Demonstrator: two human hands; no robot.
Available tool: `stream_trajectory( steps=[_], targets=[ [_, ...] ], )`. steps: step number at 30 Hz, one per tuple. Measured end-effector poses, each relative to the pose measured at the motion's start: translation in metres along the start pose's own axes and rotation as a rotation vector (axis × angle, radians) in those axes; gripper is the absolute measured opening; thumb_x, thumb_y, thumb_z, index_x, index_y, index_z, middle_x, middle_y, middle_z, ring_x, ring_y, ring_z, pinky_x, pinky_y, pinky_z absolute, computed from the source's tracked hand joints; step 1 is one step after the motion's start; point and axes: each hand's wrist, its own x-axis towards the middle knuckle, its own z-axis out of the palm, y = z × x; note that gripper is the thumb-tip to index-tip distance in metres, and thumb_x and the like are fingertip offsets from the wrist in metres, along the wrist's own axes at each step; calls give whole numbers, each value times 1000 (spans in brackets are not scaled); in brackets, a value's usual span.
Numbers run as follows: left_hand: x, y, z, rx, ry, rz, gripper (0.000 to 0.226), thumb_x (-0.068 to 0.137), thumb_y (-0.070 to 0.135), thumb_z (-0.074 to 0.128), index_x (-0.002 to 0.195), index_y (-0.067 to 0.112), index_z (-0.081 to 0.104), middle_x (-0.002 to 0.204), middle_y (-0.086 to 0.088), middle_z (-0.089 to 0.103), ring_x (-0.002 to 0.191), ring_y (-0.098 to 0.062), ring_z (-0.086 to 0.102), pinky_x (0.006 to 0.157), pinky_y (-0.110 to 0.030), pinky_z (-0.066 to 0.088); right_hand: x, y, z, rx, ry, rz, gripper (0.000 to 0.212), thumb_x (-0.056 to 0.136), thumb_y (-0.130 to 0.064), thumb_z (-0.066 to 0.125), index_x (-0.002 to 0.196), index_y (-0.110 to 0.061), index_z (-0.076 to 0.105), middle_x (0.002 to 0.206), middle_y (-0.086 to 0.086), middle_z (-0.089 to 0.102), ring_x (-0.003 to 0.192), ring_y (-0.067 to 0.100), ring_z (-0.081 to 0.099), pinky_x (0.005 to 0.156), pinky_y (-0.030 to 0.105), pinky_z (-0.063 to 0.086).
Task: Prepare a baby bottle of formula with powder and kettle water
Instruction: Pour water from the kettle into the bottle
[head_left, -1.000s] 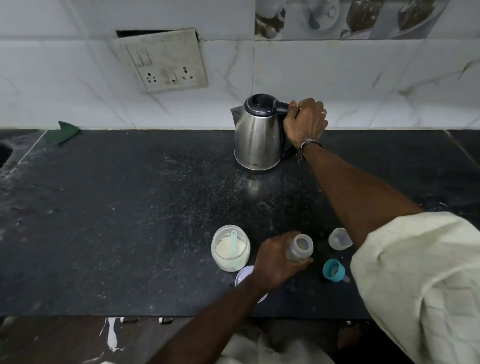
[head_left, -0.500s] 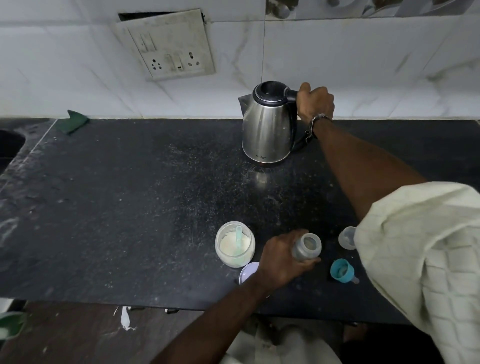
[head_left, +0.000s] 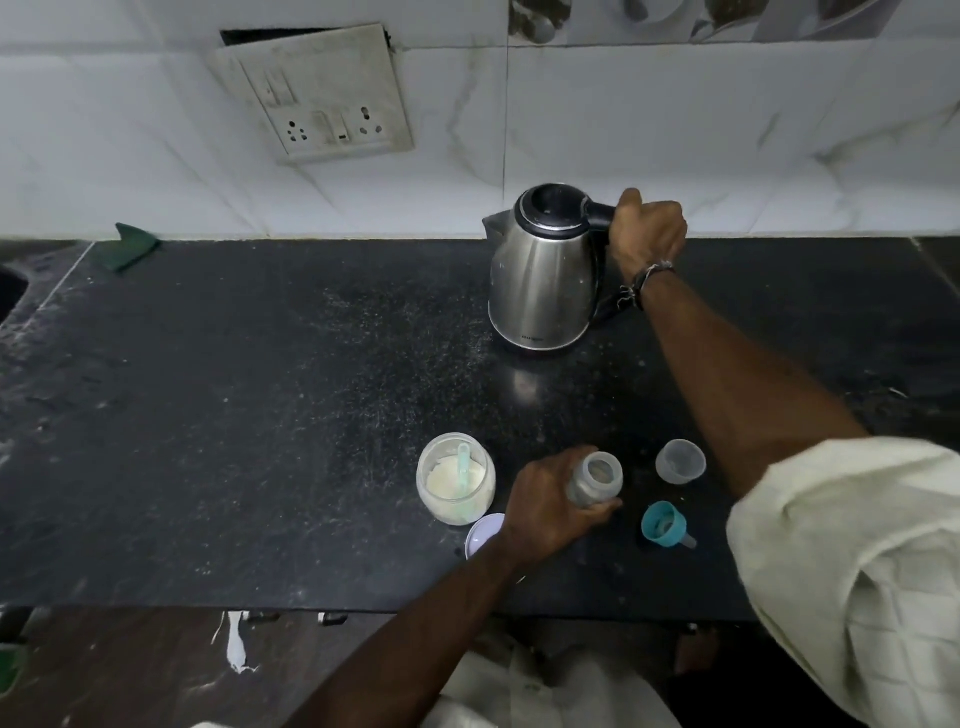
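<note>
My right hand (head_left: 647, 236) is wrapped tight around the handle of the kettle (head_left: 543, 270), which stands near the back edge of the black counter (head_left: 260, 415). My left hand (head_left: 545, 509) holds the open baby bottle (head_left: 595, 478) near the front edge, beside the powder jar (head_left: 455, 483).

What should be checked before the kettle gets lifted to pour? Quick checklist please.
1. Right hand wrapped around the kettle handle: ok.
2. Left hand holding the bottle on the counter: ok.
3. Bottle mouth uncapped and facing up: ok.
4. Kettle lid shut: ok.
5. Powder already in the bottle: cannot tell.
6. Water level in the kettle: cannot tell.
</note>
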Motion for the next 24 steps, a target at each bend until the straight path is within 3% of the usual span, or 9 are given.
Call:
stream_trajectory(
  steps=[4, 10, 14, 17, 20, 24],
  targets=[
    [-1, -2, 2, -33, 9, -3, 56, 68, 46, 87, 117, 26, 68, 106, 9, 75, 96, -3, 69, 85, -34, 56, -4, 16, -43, 17, 55, -85, 42, 85, -28, 51, 48, -12, 36, 49, -2, 36, 49, 17, 35, 50, 30, 27],
    [0, -1, 2, -9, 4, -16, 58, 68, 45, 87, 119, 26, 68, 109, 9, 74, 98, -5, 69, 88, -34, 56, -12, 28, -116, -5, 114, -301, 37, 77, -26, 53, 54, 2, 46, 58, 14, 34, 55, 22, 32, 49, 38, 27],
    [0, 0, 1, -14, -15, -19, 57, 68, 42, 88, 119, 24, 68, 109, 9, 74, 98, -4, 69, 88, -35, 56, -18, 34, -154, -56, 94, -476, 36, 71, -24, 52, 50, 5, 43, 54, 12, 31, 52, 20, 30, 45, 35, 23],
    [0, 1, 0, 4, -13, -27, 58, 68, 42, 87, 119, 22, 68, 108, 7, 75, 99, -7, 70, 88, -36, 57, -23, 33, -171, -97, 86, -557, 40, 69, -25, 52, 54, 11, 51, 51, 24, 37, 51, 19, 32, 44, 38, 28],
    [1, 0, 0, 13, -6, -19, 58, 68, 40, 89, 119, 20, 68, 110, 6, 75, 99, -6, 69, 89, -35, 57, -31, 30, -181, -166, 73, -643, 39, 69, -26, 51, 55, 10, 52, 52, 31, 43, 51, 20, 31, 44, 40, 32],
    [0, 1, 1, 23, -15, -16, 60, 68, 38, 90, 120, 20, 68, 112, 6, 74, 100, -5, 68, 90, -33, 57, -44, 31, -189, -231, 41, -756, 34, 67, -23, 51, 50, 5, 44, 49, 28, 36, 49, 20, 25, 43, 38, 28]
  ],
)
